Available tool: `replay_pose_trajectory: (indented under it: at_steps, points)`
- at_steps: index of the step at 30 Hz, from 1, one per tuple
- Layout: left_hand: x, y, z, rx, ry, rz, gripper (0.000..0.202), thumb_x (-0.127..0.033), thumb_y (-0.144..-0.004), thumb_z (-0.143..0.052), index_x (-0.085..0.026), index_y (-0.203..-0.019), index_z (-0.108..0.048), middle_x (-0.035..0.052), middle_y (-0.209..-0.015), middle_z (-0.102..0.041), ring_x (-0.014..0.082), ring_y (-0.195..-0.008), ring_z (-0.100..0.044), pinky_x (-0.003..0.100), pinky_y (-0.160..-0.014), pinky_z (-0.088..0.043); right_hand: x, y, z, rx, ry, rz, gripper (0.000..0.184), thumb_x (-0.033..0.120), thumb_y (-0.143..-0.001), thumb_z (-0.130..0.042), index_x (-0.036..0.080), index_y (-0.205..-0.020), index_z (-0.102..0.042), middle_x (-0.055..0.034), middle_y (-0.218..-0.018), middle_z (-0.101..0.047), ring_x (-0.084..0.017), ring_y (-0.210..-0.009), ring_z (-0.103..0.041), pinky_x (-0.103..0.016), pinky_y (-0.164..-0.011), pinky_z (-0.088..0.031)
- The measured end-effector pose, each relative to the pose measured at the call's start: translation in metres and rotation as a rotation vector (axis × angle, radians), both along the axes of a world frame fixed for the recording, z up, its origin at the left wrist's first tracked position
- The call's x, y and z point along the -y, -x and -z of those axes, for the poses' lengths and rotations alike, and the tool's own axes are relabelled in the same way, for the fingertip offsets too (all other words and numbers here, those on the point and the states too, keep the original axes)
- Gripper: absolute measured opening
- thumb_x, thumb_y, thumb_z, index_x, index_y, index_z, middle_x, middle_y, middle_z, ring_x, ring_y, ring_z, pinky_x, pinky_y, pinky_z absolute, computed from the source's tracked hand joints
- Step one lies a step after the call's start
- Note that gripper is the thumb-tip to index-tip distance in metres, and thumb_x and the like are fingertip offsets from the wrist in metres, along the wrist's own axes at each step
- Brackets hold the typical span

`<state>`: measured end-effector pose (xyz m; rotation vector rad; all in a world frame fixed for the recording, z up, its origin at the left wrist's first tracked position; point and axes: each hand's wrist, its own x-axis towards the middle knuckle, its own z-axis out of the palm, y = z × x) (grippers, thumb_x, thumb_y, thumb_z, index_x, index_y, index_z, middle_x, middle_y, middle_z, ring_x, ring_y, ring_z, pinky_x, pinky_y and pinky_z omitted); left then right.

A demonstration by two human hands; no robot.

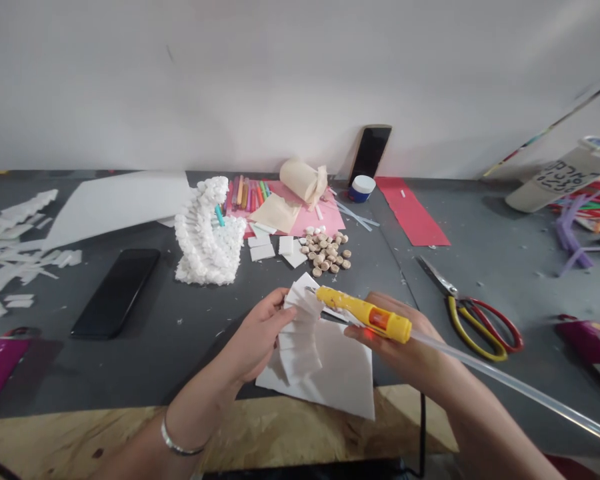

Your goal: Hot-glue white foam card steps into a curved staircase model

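My left hand (261, 337) is closed on a curved white foam piece (300, 340) built of several overlapping flat strips, thumb on its upper side. In my right hand (400, 333) is a yellow hot glue gun (363, 312), a long clear glue stick running out of its back end. The gun's nozzle points left and is at the top of the foam piece; I cannot tell whether it touches. Beneath both hands lies a white foam sheet (347, 377), partly covered by the piece. Beyond them stands a white textured foam model (207, 233) with a small teal stick on it.
Small round wooden pieces (326, 252) and white squares (263, 252) lie ahead. Red-and-yellow-handled scissors (475, 323) rest at right, a black phone (116, 293) at left. Another phone (371, 152) leans on the wall beside a blue-white jar (362, 189). Foam scraps (15, 260) cover the far left.
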<state>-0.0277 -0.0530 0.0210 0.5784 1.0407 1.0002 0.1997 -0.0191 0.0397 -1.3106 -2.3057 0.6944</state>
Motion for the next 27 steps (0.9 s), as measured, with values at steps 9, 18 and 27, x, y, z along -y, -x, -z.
replay_pose_trajectory:
  at_steps: [9, 18, 27]
  points:
    - [-0.002, 0.003, -0.003, 0.022, 0.018, -0.034, 0.030, -0.032, -0.080, -0.067, -0.017, -0.106, -0.061, 0.0101, -0.097, -0.073, 0.0226, -0.086, -0.068, 0.033, -0.079, -0.049, 0.007, -0.015, -0.005, 0.031, 0.066, 0.013, 0.039, 0.049, -0.090, -0.056, 0.023, -0.067, -0.040, 0.0019, -0.064, -0.047, -0.014, -0.053, -0.044, -0.030, -0.049, -0.033]
    - [-0.003, 0.002, 0.000, 0.030, 0.004, -0.059, 0.028, -0.029, -0.081, -0.067, -0.016, -0.105, -0.060, 0.0099, -0.097, -0.073, 0.0215, -0.086, -0.068, 0.033, -0.080, -0.050, 0.007, -0.013, -0.004, 0.019, 0.062, -0.012, 0.037, 0.046, -0.091, -0.056, 0.022, -0.067, -0.041, 0.0020, -0.066, -0.048, -0.013, -0.055, -0.046, -0.028, -0.052, -0.034]
    - [-0.003, 0.002, -0.001, 0.018, 0.003, -0.051, 0.029, -0.029, -0.080, -0.068, -0.017, -0.105, -0.060, 0.0096, -0.096, -0.073, 0.0217, -0.084, -0.069, 0.032, -0.077, -0.050, 0.007, -0.014, -0.002, 0.035, 0.070, 0.001, 0.037, 0.049, -0.091, -0.055, 0.022, -0.068, -0.042, 0.0024, -0.067, -0.047, -0.014, -0.057, -0.046, -0.027, -0.054, -0.035]
